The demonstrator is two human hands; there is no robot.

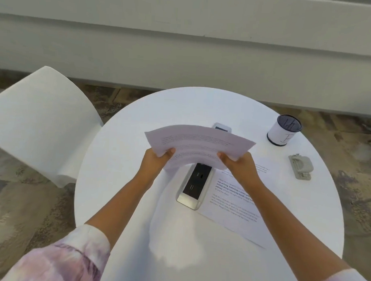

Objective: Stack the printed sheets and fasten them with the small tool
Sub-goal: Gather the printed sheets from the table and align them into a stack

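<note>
Looks like an office lounge or meeting nook: a round white table (120,158) with a power outlet box (194,186) set into its middle, a mesh pen cup (284,130) near the edge, a white moulded chair (43,117) alongside, and patterned carpet (18,207) underfoot.

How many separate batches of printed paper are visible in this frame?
2: held sheets gripped by left hand and right hand; one sheet flat on the table. Held count unclear.

Both arms outstretched; left hand (156,160) and right hand (241,166) pinching shut (thumbs uppermost)
</note>
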